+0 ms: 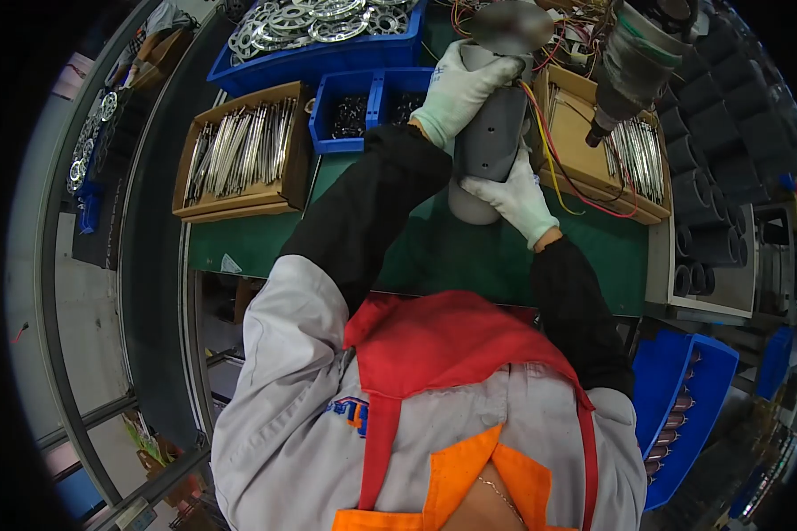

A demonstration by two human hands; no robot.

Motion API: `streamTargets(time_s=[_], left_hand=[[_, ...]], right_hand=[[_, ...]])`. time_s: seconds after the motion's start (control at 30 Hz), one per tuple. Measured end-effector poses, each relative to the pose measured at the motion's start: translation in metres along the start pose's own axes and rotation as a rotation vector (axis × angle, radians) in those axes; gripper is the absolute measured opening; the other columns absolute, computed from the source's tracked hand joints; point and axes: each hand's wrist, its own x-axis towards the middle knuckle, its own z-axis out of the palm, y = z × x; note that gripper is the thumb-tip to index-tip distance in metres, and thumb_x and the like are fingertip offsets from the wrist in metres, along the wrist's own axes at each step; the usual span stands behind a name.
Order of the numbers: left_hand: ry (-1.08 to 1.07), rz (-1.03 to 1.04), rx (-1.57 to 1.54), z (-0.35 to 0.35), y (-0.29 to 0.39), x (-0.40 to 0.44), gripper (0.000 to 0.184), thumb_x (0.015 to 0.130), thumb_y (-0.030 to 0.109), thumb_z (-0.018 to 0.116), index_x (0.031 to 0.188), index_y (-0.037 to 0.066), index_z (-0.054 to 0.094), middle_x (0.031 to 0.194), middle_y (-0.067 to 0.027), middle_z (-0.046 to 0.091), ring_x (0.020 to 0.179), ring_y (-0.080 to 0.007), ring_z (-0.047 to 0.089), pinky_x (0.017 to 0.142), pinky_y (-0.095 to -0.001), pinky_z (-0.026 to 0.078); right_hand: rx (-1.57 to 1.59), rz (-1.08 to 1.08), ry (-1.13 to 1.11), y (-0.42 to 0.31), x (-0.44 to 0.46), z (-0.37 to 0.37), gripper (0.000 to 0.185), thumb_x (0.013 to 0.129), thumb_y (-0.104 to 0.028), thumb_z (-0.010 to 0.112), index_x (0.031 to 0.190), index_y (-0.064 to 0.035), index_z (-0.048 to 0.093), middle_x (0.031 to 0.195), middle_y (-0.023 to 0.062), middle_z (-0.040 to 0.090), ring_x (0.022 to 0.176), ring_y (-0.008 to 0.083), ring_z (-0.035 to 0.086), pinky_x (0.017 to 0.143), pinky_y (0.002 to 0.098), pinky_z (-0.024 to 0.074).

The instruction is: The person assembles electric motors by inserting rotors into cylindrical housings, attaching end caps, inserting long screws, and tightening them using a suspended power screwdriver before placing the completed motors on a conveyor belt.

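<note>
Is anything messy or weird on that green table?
Maybe: a small pale scrap lies on the green table, near its front-left corner. It looks odd because it's by itself, outside the cardboard box behind it. I can't tell what it is.

Two cardboard boxes [239, 203], one grey housing [494, 147]

The left arm [354, 217], in a black oversleeve, reaches forward and slants inward to the left wrist [419, 131], where the white-gloved left hand [456, 93] is closed in a grip, thumb pointing to the right. The right arm [580, 301], sleeved alike, angles inward too, its right wrist [547, 239] partly bare, and the gloved right hand [518, 202] grips nearer the chest [469, 394], thumb pointing left
</note>
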Motion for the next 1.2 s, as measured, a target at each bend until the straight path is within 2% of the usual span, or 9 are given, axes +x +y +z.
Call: streamTargets(time_s=[0.07,0.23,0.33,0.4,0.47,0.53,0.87,1.0,1.2], left_hand=[[-0.022,-0.045,-0.058,0.004,0.011,-0.004,0.082,0.069,0.037,0.086,0.127,-0.004,0.045,0.108,-0.0115,0.063,0.094,-0.0153,0.062,0.083,-0.0297,0.053],[-0.011,-0.036,-0.045,0.012,0.016,-0.018,0.091,0.069,0.032,0.086,0.135,-0.005,0.038,0.114,-0.0129,0.061,0.103,-0.0165,0.059,0.091,-0.0300,0.050],[-0.044,0.091,0.208,0.014,0.026,-0.040,0.090,0.066,0.029,0.086,0.137,0.000,0.039,0.122,-0.0163,0.058,0.112,-0.0250,0.058,0.098,-0.0361,0.047],[-0.051,0.238,0.455,0.021,0.047,-0.063,0.096,0.060,0.029,0.085,0.139,0.001,0.038,0.124,-0.0187,0.058,0.113,-0.0291,0.060,0.099,-0.0368,0.047],[-0.098,0.220,0.454,0.025,0.051,-0.086,0.102,0.055,0.030,0.086,0.140,0.000,0.037,0.126,-0.0225,0.058,0.113,-0.0337,0.062,0.098,-0.0382,0.049],[-0.097,0.299,0.474,0.021,0.057,-0.103,0.108,0.052,0.030,0.089,0.140,-0.004,0.037,0.127,-0.0208,0.057,0.116,-0.0328,0.059,0.100,-0.0376,0.047],[-0.082,0.315,0.386,0.010,0.047,-0.115,0.105,0.052,0.034,0.089,0.136,-0.005,0.039,0.136,-0.0243,0.052,0.122,-0.0373,0.055,0.103,-0.0410,0.045],[-0.071,0.252,0.427,0.011,0.040,-0.117,0.103,0.051,0.037,0.089,0.133,-0.005,0.042,0.123,-0.0242,0.057,0.112,-0.0390,0.059,0.096,-0.0434,0.048],[-0.066,0.285,0.438,0.012,0.043,-0.115,0.098,0.048,0.039,0.089,0.126,-0.005,0.047,0.104,-0.0219,0.061,0.095,-0.0409,0.061,0.084,-0.0456,0.050]], right_hand=[[-0.540,0.098,-0.030,-0.048,-0.023,-0.018,0.090,0.066,-0.015,0.086,0.139,0.0050,0.037,0.128,0.0252,0.056,0.116,0.0275,0.061,0.093,0.0336,0.0494],[-0.350,-0.926,-0.301,-0.179,-0.052,-0.101,0.067,0.075,-0.015,0.080,0.132,0.0046,0.051,0.127,0.0243,0.060,0.111,0.0318,0.064,0.092,0.0353,0.0520],[-0.222,-0.908,0.302,-0.203,0.071,-0.090,0.076,0.076,-0.012,0.081,0.138,0.0043,0.041,0.108,0.0157,0.067,0.090,0.0204,0.070,0.073,0.0289,0.0558],[-0.255,-0.656,0.316,-0.206,0.124,-0.039,0.084,0.081,-0.011,0.078,0.148,0.0003,0.028,0.144,0.0260,0.040,0.131,0.0303,0.047,0.105,0.0364,0.0443],[0.265,-0.330,-0.090,-0.142,0.244,-0.012,0.099,0.076,-0.018,0.084,0.149,0.0039,0.021,0.111,0.0187,0.065,0.086,0.0204,0.069,0.074,0.0277,0.0548],[0.277,-0.423,-0.182,-0.186,0.240,0.020,0.114,0.076,-0.025,0.085,0.152,0.0022,0.003,0.109,0.0190,0.066,0.080,0.0183,0.067,0.072,0.0269,0.0538],[-0.295,-0.423,-0.394,-0.246,0.224,0.107,0.124,0.066,-0.045,0.088,0.152,0.0020,0.012,0.142,0.0319,0.041,0.130,0.0323,0.048,0.107,0.0371,0.0394],[-0.107,-0.387,-0.539,-0.242,0.213,0.144,0.119,0.070,-0.040,0.087,0.153,-0.0034,0.010,0.142,0.0315,0.040,0.124,0.0318,0.054,0.100,0.0377,0.0470],[0.275,-0.298,-0.797,-0.235,0.168,0.156,0.049,0.079,-0.013,0.081,0.114,-0.0044,0.047,0.098,0.0102,0.063,0.085,0.0174,0.066,0.068,0.0304,0.0581]])
